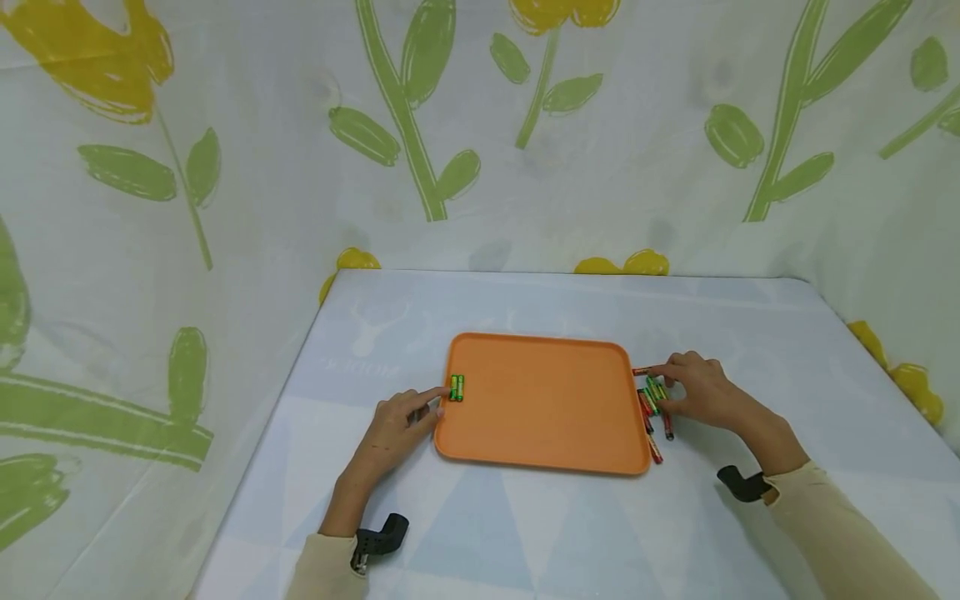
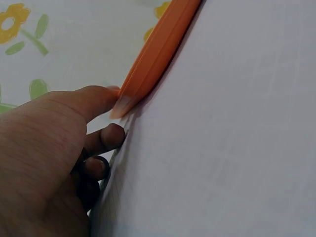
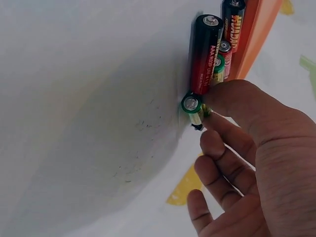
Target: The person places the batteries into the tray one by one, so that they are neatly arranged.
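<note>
Two green batteries lie side by side inside the left edge of an orange tray. My left hand has its index finger extended over the tray's rim, the tip at these batteries. In the left wrist view, the left thumb is at the tray's rim, with the other fingers bent below. My right hand is at a pile of batteries beside the tray's right edge, thumb and index finger apart around green batteries. In the right wrist view, its thumb is close against a green battery; the index fingertip is partly hidden.
Several red-and-black batteries lie in the pile, against the tray's right wall. One red battery lies near the tray's lower right corner. The pale patterned table meets a floral curtain behind and at the sides.
</note>
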Demonstrator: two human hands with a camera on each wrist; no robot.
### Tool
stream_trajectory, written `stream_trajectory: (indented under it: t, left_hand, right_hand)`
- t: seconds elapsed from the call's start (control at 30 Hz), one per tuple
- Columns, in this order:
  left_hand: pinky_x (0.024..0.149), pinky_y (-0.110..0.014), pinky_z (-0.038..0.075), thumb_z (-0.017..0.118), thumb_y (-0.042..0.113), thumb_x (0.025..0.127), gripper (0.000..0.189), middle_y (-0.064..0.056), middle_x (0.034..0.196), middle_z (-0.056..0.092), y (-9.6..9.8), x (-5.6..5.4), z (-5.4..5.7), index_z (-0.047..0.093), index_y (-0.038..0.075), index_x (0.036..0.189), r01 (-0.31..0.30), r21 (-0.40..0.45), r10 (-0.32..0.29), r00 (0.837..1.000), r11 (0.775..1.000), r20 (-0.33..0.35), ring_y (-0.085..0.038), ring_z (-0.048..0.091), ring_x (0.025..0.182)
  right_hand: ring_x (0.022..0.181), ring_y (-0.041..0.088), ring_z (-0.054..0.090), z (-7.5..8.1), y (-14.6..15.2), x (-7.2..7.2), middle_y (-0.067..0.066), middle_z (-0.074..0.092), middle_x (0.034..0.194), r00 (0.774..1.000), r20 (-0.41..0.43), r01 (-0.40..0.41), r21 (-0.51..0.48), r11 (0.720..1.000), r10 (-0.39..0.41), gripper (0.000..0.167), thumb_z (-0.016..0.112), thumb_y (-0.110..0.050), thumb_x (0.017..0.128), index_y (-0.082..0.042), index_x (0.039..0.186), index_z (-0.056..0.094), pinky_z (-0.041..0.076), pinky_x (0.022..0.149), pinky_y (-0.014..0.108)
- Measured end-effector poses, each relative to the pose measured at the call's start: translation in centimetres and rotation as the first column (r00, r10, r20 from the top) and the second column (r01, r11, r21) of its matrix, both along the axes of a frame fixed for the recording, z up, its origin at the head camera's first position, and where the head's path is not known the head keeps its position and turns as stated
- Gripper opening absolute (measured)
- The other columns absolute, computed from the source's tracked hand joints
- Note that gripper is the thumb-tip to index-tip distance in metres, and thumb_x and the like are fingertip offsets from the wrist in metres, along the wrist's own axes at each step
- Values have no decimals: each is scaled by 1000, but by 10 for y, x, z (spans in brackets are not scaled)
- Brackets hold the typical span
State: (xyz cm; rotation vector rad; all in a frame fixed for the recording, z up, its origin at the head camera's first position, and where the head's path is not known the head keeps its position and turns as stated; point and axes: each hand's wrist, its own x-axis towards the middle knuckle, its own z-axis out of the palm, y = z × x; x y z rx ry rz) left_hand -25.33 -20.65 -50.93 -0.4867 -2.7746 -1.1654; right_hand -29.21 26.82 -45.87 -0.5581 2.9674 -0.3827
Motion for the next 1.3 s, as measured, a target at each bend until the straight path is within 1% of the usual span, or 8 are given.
stream_trajectory:
  t: [0.1, 0.23, 0.33, 0.53, 0.73, 0.87, 1.0, 1.3]
  left_hand:
    - [74, -38, 28, 68, 26, 97, 33, 10, 73, 48, 0, 1, 1, 69, 26, 131, -2, 5, 2, 1000, 1000, -1, -13, 45, 71]
    - [77, -38, 29, 68, 26, 97, 33, 11, 75, 49, 0, 1, 1, 69, 25, 131, 2, 10, -2, 1000, 1000, -5, -12, 45, 71]
    - [78, -39, 30, 68, 27, 98, 33, 11, 75, 49, -1, 1, 1, 69, 25, 131, 7, 12, -7, 1000, 1000, -12, -12, 45, 72]
    - [78, -39, 30, 68, 25, 98, 33, 11, 75, 49, 0, 2, 2, 69, 24, 130, 0, 12, 0, 1000, 1000, -5, -12, 45, 72]
    - [77, -39, 31, 68, 26, 98, 32, 11, 75, 48, 0, 1, 0, 69, 24, 130, 2, 8, -2, 1000, 1000, -22, -12, 44, 71]
    - [77, -38, 31, 68, 26, 97, 32, 11, 74, 48, 0, 1, -1, 70, 23, 129, 5, 8, -4, 999, 1000, -34, -10, 44, 71]
    - [76, -38, 30, 68, 27, 97, 33, 11, 74, 47, 0, 1, -2, 69, 24, 130, 2, 5, -2, 1000, 1000, -17, -11, 43, 70]
    - [76, -39, 30, 68, 27, 98, 33, 10, 74, 47, -1, 2, 2, 69, 24, 130, 1, -2, -1, 1000, 1000, -8, -12, 44, 70]
  right_hand:
    - [94, 28, 50, 0, 2, 1, 3, 58, 94, 999, -40, 3, 2, 1000, -3, 45, 86, -24, 79, -4, 116, 71, 35, 79, 47]
    - [92, 28, 49, 2, 3, 3, 1, 56, 89, 992, -127, -21, -40, 999, 16, 42, 87, -24, 77, -3, 110, 71, 34, 77, 47]
    - [91, 27, 48, 3, 3, 4, 0, 55, 87, 986, -160, -49, -73, 996, 36, 40, 87, -24, 78, -4, 109, 71, 33, 76, 46]
    - [91, 26, 48, 7, -5, 9, 1, 55, 88, 985, -164, -81, -104, 991, 63, 37, 86, -21, 79, -5, 109, 71, 32, 78, 47]
    - [90, 26, 49, 9, -15, 11, 0, 55, 89, 986, -149, -87, -126, 988, 67, 39, 86, -27, 80, -5, 110, 72, 31, 77, 46]
    - [89, 25, 49, 8, -23, 12, -1, 54, 87, 987, -145, -96, -142, 985, 75, 39, 86, -27, 80, -6, 110, 73, 30, 77, 44]
    - [88, 23, 49, 6, -32, 13, -2, 53, 86, 982, -154, -131, -155, 979, 107, 34, 86, -24, 81, -7, 108, 73, 30, 78, 44]
    - [86, 21, 47, 2, -55, 11, -2, 52, 83, 972, -177, -188, -179, 966, 156, 31, 86, -23, 80, -11, 104, 71, 27, 77, 42]
